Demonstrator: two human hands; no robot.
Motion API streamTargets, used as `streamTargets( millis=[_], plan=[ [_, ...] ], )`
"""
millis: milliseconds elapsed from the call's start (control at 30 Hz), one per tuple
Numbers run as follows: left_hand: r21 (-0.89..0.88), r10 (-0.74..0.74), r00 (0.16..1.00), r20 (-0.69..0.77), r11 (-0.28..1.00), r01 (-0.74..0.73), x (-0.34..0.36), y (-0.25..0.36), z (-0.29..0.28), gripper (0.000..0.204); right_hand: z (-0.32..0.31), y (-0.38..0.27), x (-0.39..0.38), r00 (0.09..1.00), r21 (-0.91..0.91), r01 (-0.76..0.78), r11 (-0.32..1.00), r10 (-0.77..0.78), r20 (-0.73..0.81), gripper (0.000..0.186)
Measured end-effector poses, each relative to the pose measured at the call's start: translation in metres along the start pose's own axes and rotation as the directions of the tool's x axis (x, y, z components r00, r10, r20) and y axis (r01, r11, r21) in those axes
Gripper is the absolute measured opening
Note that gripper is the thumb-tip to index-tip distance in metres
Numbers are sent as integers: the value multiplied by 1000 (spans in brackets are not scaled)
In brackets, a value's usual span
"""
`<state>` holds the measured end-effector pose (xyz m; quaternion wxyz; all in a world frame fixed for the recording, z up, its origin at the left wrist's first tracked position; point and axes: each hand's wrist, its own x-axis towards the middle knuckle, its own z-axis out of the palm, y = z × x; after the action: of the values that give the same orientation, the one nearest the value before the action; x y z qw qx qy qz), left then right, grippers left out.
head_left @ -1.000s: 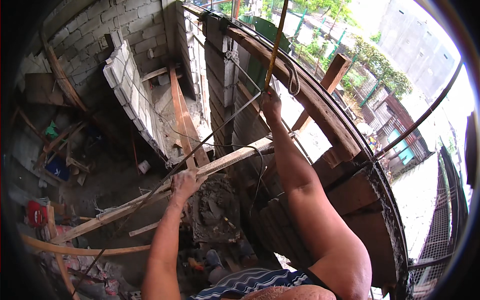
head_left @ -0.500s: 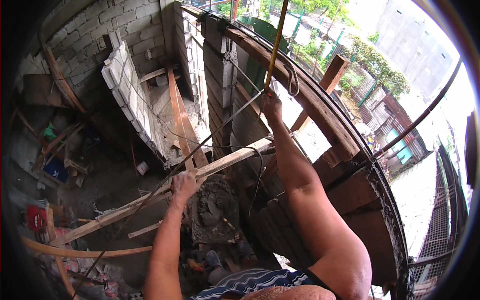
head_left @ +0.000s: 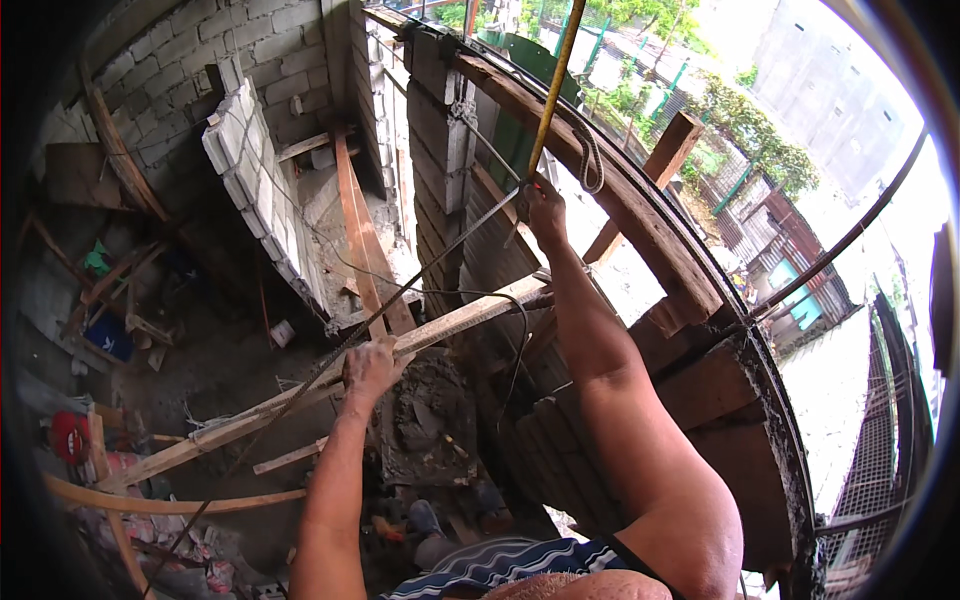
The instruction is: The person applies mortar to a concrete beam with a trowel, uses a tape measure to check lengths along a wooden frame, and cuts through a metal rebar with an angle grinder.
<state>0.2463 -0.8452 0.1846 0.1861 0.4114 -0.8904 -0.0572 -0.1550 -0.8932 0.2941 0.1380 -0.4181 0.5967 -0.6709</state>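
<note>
My right hand (head_left: 546, 214) is raised at the upper middle, closed around the lower end of a yellow tape measure (head_left: 556, 92), whose strip runs up out of view. A bit of orange-red shows by the fingertips. A long steel rebar (head_left: 440, 256) slants up from the lower left and ends beside this hand; whether they touch I cannot tell. Lower down, my left hand (head_left: 371, 366) is wrapped over a long wooden beam (head_left: 450, 327), close to where the rebar crosses it. Its fingertips are partly hidden behind the wood.
Below lies a mortar-smeared board (head_left: 428, 425). A partial block wall (head_left: 262, 190) stands at the left. Planks (head_left: 358, 230) lean in the middle. A thick timber (head_left: 600, 185) runs along the wall top at right, with looped rope (head_left: 588, 160) and a dark cable (head_left: 518, 340) hanging nearby.
My right hand has turned slightly, and the top of the yellow strip has shifted a little to the right. My left hand stays on the beam.
</note>
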Motion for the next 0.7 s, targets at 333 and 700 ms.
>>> streamTargets(
  millis=[333, 700],
  plan=[
    [13, -12, 1000, 21, 1000, 12, 0, 5, -7, 40, -7, -13, -1, 997, 80, -75, 994, 76, -2, 36],
    [-11, -24, 999, 34, 1000, 24, 1, 6, -10, 40, -7, -10, 5, 995, 83, -95, 992, 96, -4, 40]
  ],
)
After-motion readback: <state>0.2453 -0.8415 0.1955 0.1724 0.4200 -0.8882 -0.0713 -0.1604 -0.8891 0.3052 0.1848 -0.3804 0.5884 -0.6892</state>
